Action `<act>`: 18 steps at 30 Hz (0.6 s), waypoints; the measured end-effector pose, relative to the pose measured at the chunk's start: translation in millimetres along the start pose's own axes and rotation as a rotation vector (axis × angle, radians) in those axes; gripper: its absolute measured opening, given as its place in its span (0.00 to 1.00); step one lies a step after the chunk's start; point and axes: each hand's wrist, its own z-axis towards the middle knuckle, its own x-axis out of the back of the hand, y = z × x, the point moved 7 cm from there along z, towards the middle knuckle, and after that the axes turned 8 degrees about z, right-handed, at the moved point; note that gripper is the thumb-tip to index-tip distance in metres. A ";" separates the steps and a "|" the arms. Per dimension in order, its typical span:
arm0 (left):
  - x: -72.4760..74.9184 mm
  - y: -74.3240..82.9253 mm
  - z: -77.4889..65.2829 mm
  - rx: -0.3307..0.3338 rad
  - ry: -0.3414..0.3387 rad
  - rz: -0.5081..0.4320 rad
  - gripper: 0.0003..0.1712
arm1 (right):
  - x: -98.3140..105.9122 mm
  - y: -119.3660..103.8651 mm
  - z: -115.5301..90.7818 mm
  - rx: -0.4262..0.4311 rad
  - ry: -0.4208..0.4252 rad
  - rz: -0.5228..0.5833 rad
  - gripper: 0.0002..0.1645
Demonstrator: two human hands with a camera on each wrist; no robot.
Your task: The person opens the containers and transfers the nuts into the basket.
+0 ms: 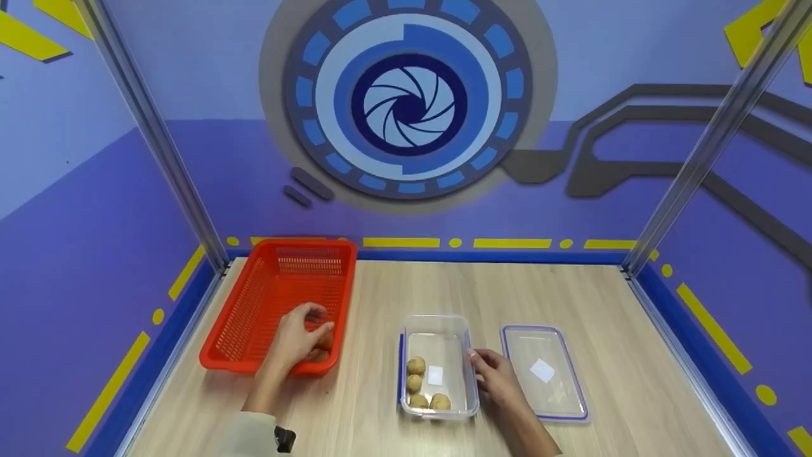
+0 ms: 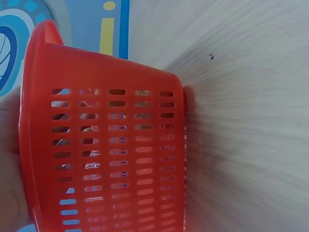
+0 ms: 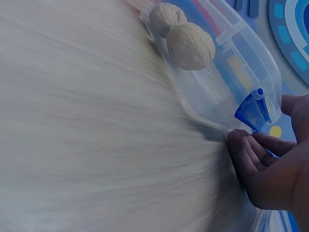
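Observation:
My left hand (image 1: 298,336) reaches into the near right corner of a red plastic basket (image 1: 212,360), thumb and forefinger apart, just above some brown walnuts (image 1: 319,355). The basket's slotted wall (image 2: 116,145) hides most of this hand in the left wrist view. My right hand (image 1: 501,381) holds the right side of a clear plastic container (image 1: 471,397), thumb at the rim and fingers against the outer wall beside a blue latch (image 3: 253,111). Inside the container several tan walnuts (image 1: 415,366) lie along the left and near sides, with a white square label (image 1: 435,375) beside them.
A clear lid (image 1: 545,393) with a blue-purple edge lies flat to the right of the container, partly behind my right forearm. Purple panels (image 1: 507,222) and metal posts (image 1: 691,139) bound the wooden table (image 1: 431,285) at the back and sides.

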 end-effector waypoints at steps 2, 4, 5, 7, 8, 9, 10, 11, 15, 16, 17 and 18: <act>2.7 2.4 0.7 0.007 0.019 -0.014 0.20 | 0.7 -0.4 0.1 -0.004 0.002 -0.009 0.28; 5.1 8.2 1.2 -0.004 0.043 -0.019 0.19 | 1.6 -0.9 -0.7 -0.006 0.002 -0.019 0.28; 6.1 12.6 1.0 -0.012 0.052 -0.016 0.19 | 2.1 -1.0 -1.4 -0.007 0.000 -0.022 0.28; 7.5 24.3 0.6 -0.035 0.067 -0.004 0.20 | 2.9 -1.8 -2.3 -0.010 -0.003 -0.025 0.28; 7.9 31.4 0.3 -0.051 0.075 0.005 0.20 | 3.2 -2.3 -2.5 -0.011 -0.006 -0.025 0.28; 8.0 38.8 -0.2 -0.068 0.084 0.013 0.21 | 3.2 -2.6 -2.6 -0.012 -0.010 -0.030 0.28; 7.7 47.0 -1.3 -0.087 0.089 0.016 0.21 | 3.2 -2.9 -2.4 -0.016 -0.014 -0.032 0.29; 6.9 55.3 -2.7 -0.107 0.093 0.014 0.22 | 2.8 -3.4 -2.2 -0.018 -0.020 -0.034 0.30; -4.6 87.4 -10.1 -0.221 0.079 0.010 0.23 | 0.0 -6.5 -1.1 -0.010 -0.057 -0.063 0.32; -9.5 94.6 -12.3 -0.249 0.063 0.008 0.22 | -0.7 -7.8 -1.1 -0.004 -0.065 -0.068 0.32; -15.1 100.8 -13.9 -0.279 0.049 0.008 0.23 | -1.3 -9.2 -1.4 0.004 -0.075 -0.078 0.32; -21.4 106.2 -15.4 -0.307 0.034 0.011 0.23 | -1.6 -10.4 -1.9 0.008 -0.082 -0.083 0.31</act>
